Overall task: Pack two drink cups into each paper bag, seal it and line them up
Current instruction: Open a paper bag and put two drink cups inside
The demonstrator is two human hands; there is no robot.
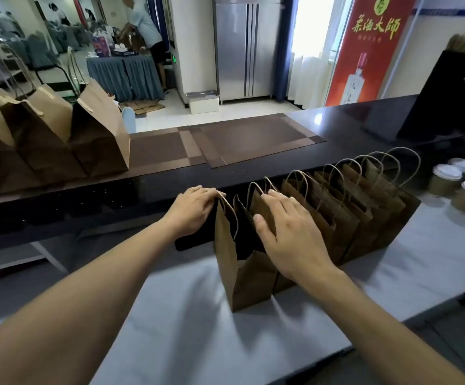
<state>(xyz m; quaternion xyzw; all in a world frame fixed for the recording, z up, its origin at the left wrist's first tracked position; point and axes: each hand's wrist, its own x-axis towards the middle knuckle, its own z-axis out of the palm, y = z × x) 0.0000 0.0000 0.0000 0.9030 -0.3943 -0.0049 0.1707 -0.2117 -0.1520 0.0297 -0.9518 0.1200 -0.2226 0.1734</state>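
Note:
An open brown paper bag (242, 279) stands on the white table (198, 329), first in a row of several empty handled bags (364, 207) running back to the right. My left hand (195, 208) grips the far left rim of this bag's mouth. My right hand (289, 232) pinches the bag's right wall, thumb inside and fingers over the top. Three lidded drink cups (448, 180) stand at the right end of the table. Sealed bags (98, 134) line up on the dark counter at the left.
A dark counter (350, 120) with brown placemats (253, 140) runs behind the table. A black box (445, 90) stands at its right end. Beyond are a steel fridge, a red banner and a person at a far table.

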